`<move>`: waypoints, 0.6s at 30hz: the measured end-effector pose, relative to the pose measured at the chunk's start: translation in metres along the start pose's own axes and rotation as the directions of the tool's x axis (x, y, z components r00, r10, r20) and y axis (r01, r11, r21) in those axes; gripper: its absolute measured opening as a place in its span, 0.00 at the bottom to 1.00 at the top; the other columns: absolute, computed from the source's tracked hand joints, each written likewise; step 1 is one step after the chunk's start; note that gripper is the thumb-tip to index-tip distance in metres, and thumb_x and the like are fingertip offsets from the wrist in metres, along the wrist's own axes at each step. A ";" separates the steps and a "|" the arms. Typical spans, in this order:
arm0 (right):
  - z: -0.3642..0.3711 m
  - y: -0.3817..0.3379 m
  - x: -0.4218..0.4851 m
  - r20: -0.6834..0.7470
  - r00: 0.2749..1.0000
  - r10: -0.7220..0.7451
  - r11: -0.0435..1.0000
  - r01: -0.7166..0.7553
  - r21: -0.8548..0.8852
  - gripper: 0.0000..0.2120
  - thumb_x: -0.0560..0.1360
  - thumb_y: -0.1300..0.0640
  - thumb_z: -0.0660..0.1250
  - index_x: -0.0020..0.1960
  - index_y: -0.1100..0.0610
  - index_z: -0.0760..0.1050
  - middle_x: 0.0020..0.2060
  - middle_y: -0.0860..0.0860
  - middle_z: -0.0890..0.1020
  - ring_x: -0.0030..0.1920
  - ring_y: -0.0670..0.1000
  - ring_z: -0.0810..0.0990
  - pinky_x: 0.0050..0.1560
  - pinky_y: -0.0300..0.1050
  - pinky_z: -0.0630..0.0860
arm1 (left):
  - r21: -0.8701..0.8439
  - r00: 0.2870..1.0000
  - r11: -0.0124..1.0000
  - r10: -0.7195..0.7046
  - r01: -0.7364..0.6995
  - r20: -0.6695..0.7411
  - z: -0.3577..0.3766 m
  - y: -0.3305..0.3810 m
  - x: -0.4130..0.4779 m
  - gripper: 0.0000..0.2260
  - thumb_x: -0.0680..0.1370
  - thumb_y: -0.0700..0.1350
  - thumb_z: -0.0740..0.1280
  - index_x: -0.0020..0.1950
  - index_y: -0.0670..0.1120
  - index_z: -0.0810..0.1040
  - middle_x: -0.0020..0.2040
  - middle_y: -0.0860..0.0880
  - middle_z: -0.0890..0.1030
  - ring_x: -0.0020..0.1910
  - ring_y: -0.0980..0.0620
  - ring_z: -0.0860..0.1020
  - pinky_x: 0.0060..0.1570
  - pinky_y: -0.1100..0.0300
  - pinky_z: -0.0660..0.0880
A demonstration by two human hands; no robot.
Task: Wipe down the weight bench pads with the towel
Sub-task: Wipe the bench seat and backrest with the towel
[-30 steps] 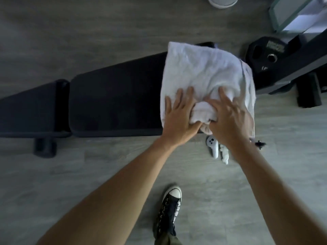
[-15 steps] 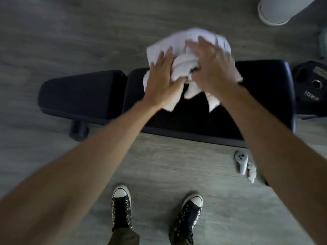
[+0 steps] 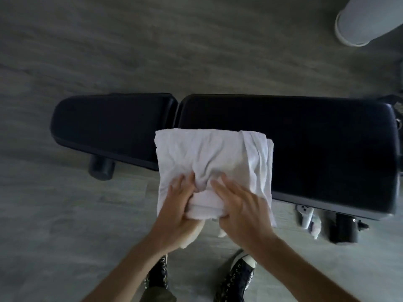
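In the head view, the left hand point(image 3: 178, 205) and right hand point(image 3: 239, 205) both grip the near edge of the white towel point(image 3: 209, 158), fingers curled over a bunched fold that hangs off the front edge of the weight bench. The rest of the towel lies spread across the junction between the short seat pad point(image 3: 109, 125) and the long back pad point(image 3: 327, 149). Bare pad stretches away on either side of the towel. On the floor point(image 3: 65, 214) beside the bench's right foot point(image 3: 344, 229) lies a white controller point(image 3: 305, 216). A grey cylindrical bin point(image 3: 359, 25) stands well beyond the bench. Two black sneakers point(image 3: 237, 280) sit near the bench.
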State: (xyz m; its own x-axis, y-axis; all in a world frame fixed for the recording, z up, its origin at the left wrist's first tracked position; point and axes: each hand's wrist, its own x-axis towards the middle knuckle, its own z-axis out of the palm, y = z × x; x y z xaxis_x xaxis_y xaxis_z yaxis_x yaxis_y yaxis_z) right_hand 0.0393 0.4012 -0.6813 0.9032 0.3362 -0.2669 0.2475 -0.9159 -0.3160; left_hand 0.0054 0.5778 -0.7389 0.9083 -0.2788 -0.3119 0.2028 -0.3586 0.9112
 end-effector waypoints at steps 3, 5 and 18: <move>-0.035 -0.009 0.077 -0.189 0.978 -0.094 0.996 0.095 -0.005 0.24 0.67 0.60 0.68 0.63 0.52 0.77 0.62 0.51 0.81 0.53 0.59 0.83 0.38 0.52 0.79 | -0.126 0.991 0.990 -0.081 0.067 -0.108 -0.049 0.036 0.052 0.30 0.73 0.54 0.68 0.74 0.69 0.66 0.43 0.54 0.84 0.41 0.65 0.83 0.35 0.64 0.79; -0.062 -0.002 0.149 -0.321 0.944 -0.073 0.997 0.058 -0.057 0.24 0.68 0.56 0.69 0.64 0.49 0.77 0.63 0.50 0.81 0.57 0.60 0.81 0.47 0.54 0.77 | -0.053 0.979 0.993 -0.113 0.106 -0.170 -0.083 0.049 0.122 0.37 0.74 0.54 0.69 0.82 0.59 0.61 0.50 0.56 0.84 0.49 0.59 0.83 0.46 0.59 0.82; -0.007 0.062 0.114 -0.094 0.988 0.120 0.980 -0.133 -0.145 0.29 0.71 0.59 0.68 0.70 0.46 0.69 0.72 0.51 0.69 0.67 0.61 0.69 0.54 0.56 0.77 | 0.385 0.974 0.919 -0.001 0.089 -0.225 0.015 -0.004 0.148 0.38 0.75 0.56 0.73 0.82 0.51 0.62 0.85 0.48 0.61 0.85 0.39 0.51 0.82 0.37 0.47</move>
State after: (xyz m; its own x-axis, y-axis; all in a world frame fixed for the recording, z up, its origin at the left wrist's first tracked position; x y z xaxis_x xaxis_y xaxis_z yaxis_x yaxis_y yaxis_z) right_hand 0.1600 0.3810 -0.7246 0.9553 0.2015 -0.2163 0.1733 -0.9745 -0.1424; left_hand 0.1334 0.5248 -0.7923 0.9671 -0.0714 -0.2441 0.1267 -0.6971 0.7057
